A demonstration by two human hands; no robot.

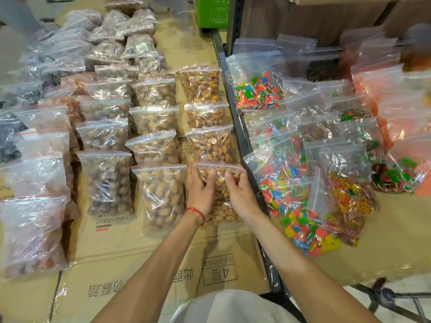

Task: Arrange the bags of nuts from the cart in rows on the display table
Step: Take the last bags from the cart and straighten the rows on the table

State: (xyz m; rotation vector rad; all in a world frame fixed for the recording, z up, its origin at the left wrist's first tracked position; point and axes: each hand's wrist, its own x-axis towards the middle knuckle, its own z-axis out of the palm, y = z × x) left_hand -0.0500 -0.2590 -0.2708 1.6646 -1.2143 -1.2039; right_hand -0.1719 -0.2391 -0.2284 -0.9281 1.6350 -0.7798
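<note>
Counter (144, 248): bags of nuts (154, 117) are lying in rows running from the near edge to the far end. Rightmost row (206, 115): four bags are lying one behind another, with the nearest bag (221, 206) sitting at the front between the left grip (200, 190) and the right grip (240, 192). A frame rail (235, 117) is running right of that row. Second counter (396, 229), right of the rail: bags of sweets (291, 173) are lying overlapped. A box (212, 12) is standing behind, at the far end.

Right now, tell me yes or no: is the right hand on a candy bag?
No, the right hand and the left hand both hold the nearest bag of nuts, left of the candy bags.
</note>
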